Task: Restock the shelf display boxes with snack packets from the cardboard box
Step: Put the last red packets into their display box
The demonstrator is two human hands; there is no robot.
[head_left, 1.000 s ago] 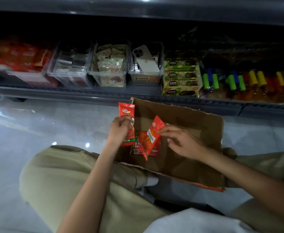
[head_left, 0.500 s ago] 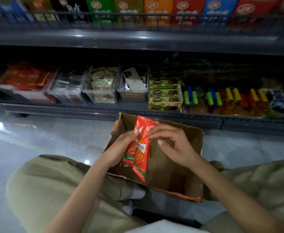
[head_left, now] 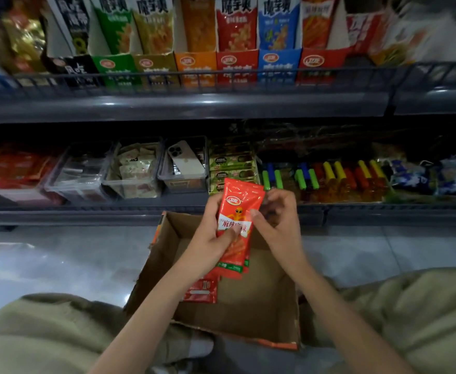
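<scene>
A small stack of red snack packets [head_left: 237,209] stands upright above the open cardboard box [head_left: 262,303], which lies on the floor between my knees. My left hand [head_left: 210,238] grips the stack from the left, thumb across the front. My right hand [head_left: 275,220] pinches its right edge, fingers curled behind. Another red packet [head_left: 201,290] lies in the box under my left wrist. The upper shelf holds a row of coloured display boxes, among them a red one [head_left: 236,64].
The lower shelf [head_left: 86,214] carries clear plastic bins [head_left: 133,168]; a phone [head_left: 185,160] leans in one. Green snack cartons [head_left: 232,166] and coloured-cap tubes [head_left: 329,174] sit to the right. A wire rail [head_left: 194,76] fronts the upper shelf. Glossy floor lies on the left.
Both hands have lifted the red packets up out of the box and squared them into one stack. My view has tilted up, bringing the upper shelf's display boxes into sight.
</scene>
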